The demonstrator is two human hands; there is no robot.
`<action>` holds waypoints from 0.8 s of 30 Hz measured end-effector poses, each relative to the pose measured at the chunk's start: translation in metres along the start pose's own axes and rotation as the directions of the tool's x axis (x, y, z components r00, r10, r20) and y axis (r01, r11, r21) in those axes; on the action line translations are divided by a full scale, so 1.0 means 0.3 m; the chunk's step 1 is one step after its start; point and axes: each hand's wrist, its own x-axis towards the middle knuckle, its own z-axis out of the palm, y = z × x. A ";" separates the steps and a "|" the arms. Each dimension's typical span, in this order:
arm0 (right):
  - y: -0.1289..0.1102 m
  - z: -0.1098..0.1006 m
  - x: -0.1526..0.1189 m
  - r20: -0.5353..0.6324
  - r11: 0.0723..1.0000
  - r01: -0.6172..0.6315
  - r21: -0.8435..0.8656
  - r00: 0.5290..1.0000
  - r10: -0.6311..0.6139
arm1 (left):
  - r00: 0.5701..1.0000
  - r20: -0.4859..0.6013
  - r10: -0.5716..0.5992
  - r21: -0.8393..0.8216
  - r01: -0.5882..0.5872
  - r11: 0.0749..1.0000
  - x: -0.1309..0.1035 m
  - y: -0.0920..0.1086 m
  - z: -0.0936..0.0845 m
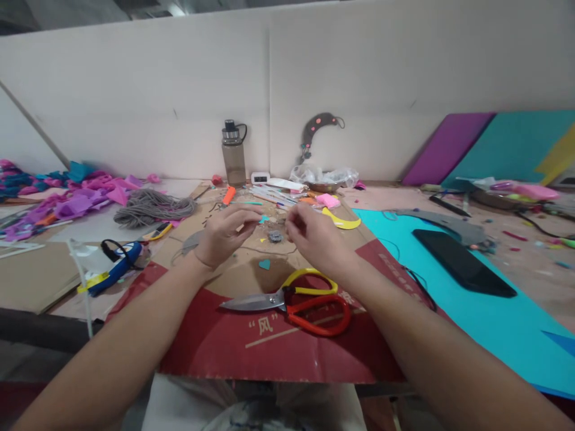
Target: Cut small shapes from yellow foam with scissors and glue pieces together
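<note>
My left hand (228, 232) is raised over the cardboard with thumb and fingertips close together; whatever they pinch is too small to make out. Opposite it, my right hand (309, 233) is curled, its fingertips hiding anything between them. A small grey piece (275, 236) lies between the hands. Nearer to me is a teal heart-shaped piece (265, 264) on the cardboard (233, 272). Scissors (275, 300) with one yellow and one red handle lie below the hands, blades pointing left. A yellow crescent piece (348, 222) rests beyond my right hand.
A bottle (234, 158) stands by the back wall, where a dark crescent (320, 123) hangs. Grey cord (153, 208) and purple scraps (76, 203) lie left. A black phone (462, 263) rests on a cyan sheet (485, 335) at right.
</note>
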 end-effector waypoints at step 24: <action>-0.043 0.008 -0.021 -0.295 0.959 0.285 -0.006 0.915 -0.274 | 0.994 0.068 0.081 0.122 -0.089 0.989 -0.015 0.017 -0.005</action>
